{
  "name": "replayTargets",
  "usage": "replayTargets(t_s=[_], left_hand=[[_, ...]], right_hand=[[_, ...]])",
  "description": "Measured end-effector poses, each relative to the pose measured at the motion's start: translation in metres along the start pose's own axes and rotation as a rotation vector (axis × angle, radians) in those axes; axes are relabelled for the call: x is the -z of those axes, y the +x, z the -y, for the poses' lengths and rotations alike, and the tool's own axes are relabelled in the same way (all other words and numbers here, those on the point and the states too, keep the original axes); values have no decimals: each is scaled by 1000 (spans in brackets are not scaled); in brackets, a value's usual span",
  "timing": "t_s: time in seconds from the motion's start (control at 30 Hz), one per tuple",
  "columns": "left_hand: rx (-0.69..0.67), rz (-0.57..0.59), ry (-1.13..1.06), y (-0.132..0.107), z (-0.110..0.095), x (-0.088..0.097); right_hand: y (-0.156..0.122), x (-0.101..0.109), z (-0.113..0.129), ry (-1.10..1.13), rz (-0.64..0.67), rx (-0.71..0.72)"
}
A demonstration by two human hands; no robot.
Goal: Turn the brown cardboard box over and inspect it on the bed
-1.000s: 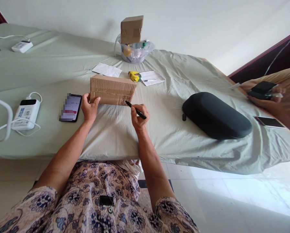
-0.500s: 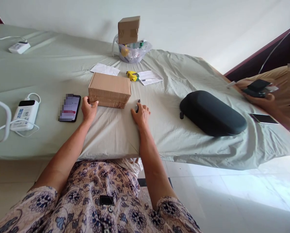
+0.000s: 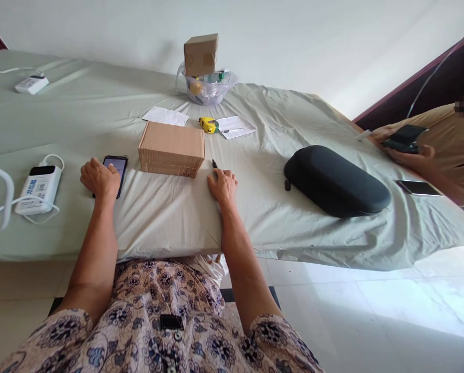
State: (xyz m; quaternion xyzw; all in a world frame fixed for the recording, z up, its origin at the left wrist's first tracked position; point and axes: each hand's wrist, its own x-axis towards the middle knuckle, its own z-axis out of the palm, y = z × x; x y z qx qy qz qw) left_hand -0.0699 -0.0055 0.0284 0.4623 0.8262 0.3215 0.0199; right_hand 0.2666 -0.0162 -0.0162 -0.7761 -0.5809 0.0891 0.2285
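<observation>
My left hand is over the left part of a dark smartphone. Its fingers are curled at the phone's left side and the thumb lies over the lit screen; the fingertips are hidden. Just right of the phone sits a closed cardboard box, touched by neither hand. My right hand rests on the cloth to the right of the box, with a black pen between thumb and fingers. Only the pen's far end sticks out; the rest is under the hand.
Behind the box lie papers and a yellow tape measure. A plastic basket carries a smaller carton. To the right is a black case; another person's hands hold a dark device. A white power bank is left.
My left hand has let go of the cardboard box and moved left onto the phone. My right hand stays near the same spot with the pen. The view has shifted slightly.
</observation>
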Motion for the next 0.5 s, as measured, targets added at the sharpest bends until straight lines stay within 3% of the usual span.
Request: replayTargets(t_s=[0.27,0.5], left_hand=[[69,155,179,9,19,-2],[76,245,135,26,29,4]], right_hand=[[4,-3,-5,77,-40,-28],[11,-12,-12,280,-248,31]])
